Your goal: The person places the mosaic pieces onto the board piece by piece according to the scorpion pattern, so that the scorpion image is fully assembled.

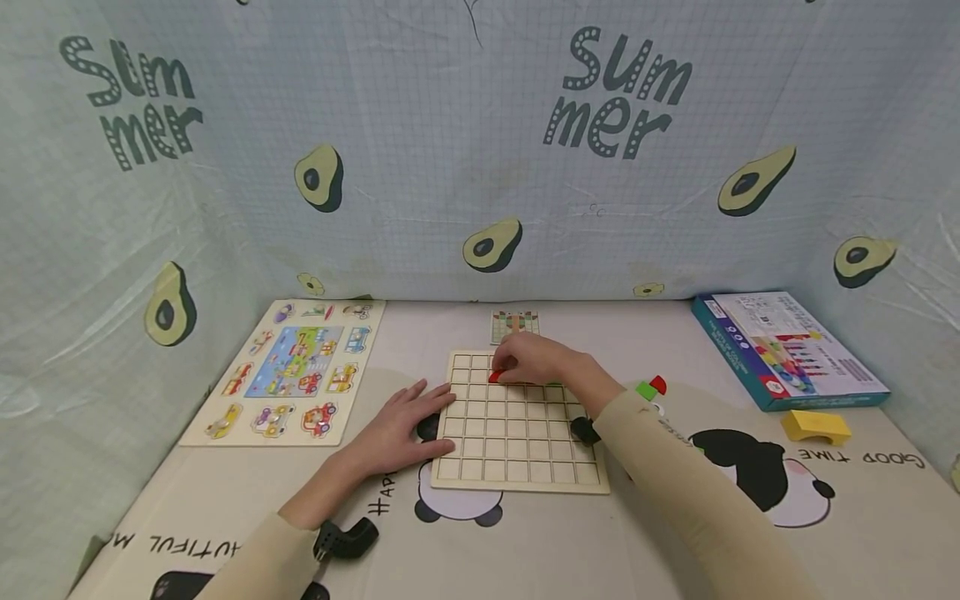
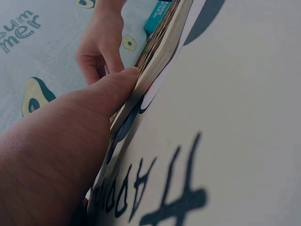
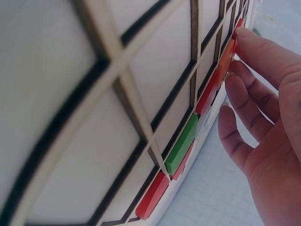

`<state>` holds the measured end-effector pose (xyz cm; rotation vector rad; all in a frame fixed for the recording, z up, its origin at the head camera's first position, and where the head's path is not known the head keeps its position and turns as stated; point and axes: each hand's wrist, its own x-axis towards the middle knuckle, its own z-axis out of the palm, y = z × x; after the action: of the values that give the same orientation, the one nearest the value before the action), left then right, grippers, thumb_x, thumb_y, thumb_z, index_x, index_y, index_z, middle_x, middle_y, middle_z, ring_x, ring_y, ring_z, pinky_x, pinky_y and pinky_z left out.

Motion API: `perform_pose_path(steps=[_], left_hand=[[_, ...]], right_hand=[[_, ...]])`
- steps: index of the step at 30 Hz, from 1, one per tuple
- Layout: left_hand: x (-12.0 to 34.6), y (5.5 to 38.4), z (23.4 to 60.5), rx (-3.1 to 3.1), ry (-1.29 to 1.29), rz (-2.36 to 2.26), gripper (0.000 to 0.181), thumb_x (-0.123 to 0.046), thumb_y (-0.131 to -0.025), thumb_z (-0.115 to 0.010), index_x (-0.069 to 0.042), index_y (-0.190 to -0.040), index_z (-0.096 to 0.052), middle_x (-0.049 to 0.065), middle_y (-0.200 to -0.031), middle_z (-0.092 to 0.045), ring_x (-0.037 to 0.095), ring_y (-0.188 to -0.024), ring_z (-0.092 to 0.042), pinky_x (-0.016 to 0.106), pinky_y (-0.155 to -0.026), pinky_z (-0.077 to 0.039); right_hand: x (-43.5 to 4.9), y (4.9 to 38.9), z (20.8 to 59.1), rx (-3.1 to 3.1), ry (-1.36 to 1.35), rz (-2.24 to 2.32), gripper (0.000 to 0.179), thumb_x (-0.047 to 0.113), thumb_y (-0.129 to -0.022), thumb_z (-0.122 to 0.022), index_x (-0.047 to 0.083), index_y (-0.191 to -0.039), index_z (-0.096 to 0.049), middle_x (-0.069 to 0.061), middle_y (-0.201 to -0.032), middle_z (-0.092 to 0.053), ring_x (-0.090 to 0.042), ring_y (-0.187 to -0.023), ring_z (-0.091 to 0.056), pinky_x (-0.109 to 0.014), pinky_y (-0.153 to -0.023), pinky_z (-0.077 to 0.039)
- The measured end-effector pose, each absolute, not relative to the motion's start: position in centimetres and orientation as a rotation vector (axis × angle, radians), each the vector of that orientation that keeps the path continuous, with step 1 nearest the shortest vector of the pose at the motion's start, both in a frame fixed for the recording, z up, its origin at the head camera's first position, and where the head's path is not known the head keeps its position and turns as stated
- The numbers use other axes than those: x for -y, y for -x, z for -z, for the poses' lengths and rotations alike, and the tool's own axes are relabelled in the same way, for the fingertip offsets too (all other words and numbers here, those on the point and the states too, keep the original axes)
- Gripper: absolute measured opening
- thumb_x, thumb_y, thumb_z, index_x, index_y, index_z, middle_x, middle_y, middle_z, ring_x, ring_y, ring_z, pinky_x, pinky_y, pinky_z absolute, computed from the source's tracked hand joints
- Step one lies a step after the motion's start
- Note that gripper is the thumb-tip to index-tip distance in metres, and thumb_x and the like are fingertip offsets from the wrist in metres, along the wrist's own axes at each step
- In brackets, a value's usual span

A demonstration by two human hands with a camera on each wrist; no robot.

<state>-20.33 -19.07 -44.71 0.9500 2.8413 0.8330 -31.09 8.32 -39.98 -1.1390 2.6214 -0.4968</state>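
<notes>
A pale wooden grid board [image 1: 517, 433] lies on the table. My left hand [image 1: 401, 429] rests at its left edge with the fingers spread; in the left wrist view the thumb [image 2: 115, 87] touches the rim. Over the far rows, my right hand [image 1: 532, 360] has curled fingers and pinches a small red piece [image 1: 495, 377] at the grid. In the right wrist view that red piece [image 3: 238, 29] is partly covered by a fingertip. Along the same side sit an orange piece [image 3: 226, 61], a green piece [image 3: 182, 145] and other red pieces [image 3: 152, 197].
A small pattern card [image 1: 514, 323] lies beyond the board. To the right are a loose green piece [image 1: 646, 390], a red piece [image 1: 658, 384], a yellow arch block [image 1: 816, 427] and a game box [image 1: 787, 350]. A vehicle picture puzzle [image 1: 288, 375] lies at the left.
</notes>
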Motion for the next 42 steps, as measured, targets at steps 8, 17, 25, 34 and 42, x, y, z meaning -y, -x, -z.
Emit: perform_pose_path(steps=[8,17,25,34,42], left_hand=[[19.2,20.3,44.7,-2.835,-0.954,-0.839,0.072,-0.049,-0.092,-0.069,-0.012,-0.150,-0.050,0.006,-0.159,-0.039,0.040,-0.150,-0.019,0.061,-0.118,-0.015],[19.0,20.3,44.7,-2.837,-0.960,-0.848,0.072,-0.048,-0.091,-0.070,-0.011,-0.150,-0.050,0.007,-0.159,-0.039,0.041,-0.149,-0.020,0.061,-0.118,-0.015],[19.0,20.2,44.6,-2.849,-0.953,-0.844,0.072,-0.048,-0.091,-0.071,-0.011,-0.149,-0.051,0.008,-0.159,-0.039,0.041,-0.149,-0.021,0.061,-0.118,-0.017],[18.9,20.1,44.4,-2.851,-0.939,-0.858,0.072,-0.048,-0.090,-0.072,-0.009,-0.147,-0.053,0.008,-0.158,-0.041,0.042,-0.149,-0.021,0.061,-0.117,-0.017],[18.8,20.2,44.6,-2.850,-0.928,-0.858,0.072,-0.047,-0.090,-0.072,-0.010,-0.148,-0.052,0.008,-0.158,-0.041,0.041,-0.149,-0.021,0.062,-0.117,-0.017]], right_hand=[[-8.9,30.9,39.8,-2.615,1.139,0.554,0.018,0.017,-0.097,-0.071,0.007,-0.111,-0.075,0.001,-0.101,-0.066,-0.012,-0.089,-0.061,-0.030,-0.084,-0.052],[-11.6,30.2,39.1,-2.649,1.162,0.654,0.023,0.018,-0.098,-0.069,0.006,-0.117,-0.072,-0.003,-0.109,-0.067,-0.015,-0.094,-0.063,-0.033,-0.084,-0.053],[-15.2,29.3,37.9,-2.748,1.023,0.778,0.030,0.018,-0.096,-0.072,0.004,-0.122,-0.070,-0.005,-0.112,-0.067,-0.020,-0.098,-0.061,-0.043,-0.087,-0.053],[-19.9,28.0,37.5,-2.885,0.844,0.859,0.028,0.018,-0.096,-0.072,0.002,-0.120,-0.071,-0.003,-0.106,-0.068,-0.022,-0.095,-0.058,-0.044,-0.087,-0.053],[-23.7,26.8,37.8,-2.960,0.782,0.888,0.027,0.017,-0.097,-0.070,0.001,-0.118,-0.071,-0.005,-0.106,-0.068,-0.023,-0.095,-0.059,-0.044,-0.087,-0.052]])
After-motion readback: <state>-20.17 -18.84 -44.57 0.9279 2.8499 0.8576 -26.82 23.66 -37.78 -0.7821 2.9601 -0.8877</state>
